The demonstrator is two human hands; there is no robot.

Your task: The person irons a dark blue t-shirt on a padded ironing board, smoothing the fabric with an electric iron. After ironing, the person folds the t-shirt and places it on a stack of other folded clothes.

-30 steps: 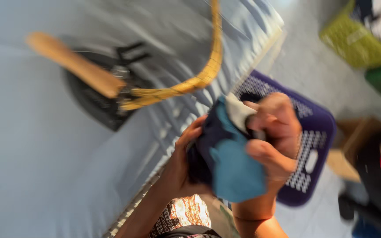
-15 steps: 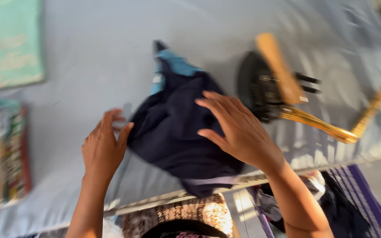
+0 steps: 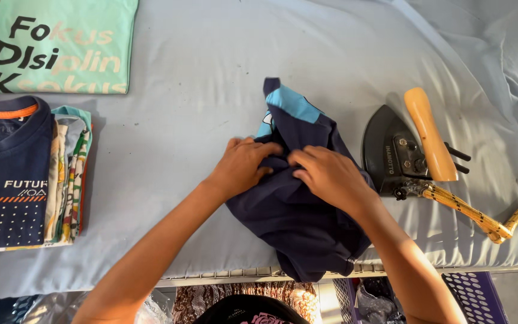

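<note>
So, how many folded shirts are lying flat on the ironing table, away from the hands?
2 visible on top: a mint green shirt at the far left corner, and a navy shirt topping the stack at the left edge. The stack hides more.

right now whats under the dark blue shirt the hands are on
The navy shirt lies crumpled on the pale blue sheet, its lower edge hanging over the table's front edge. The left hand and right hand press on top. Anything beneath its folds is covered.
</note>
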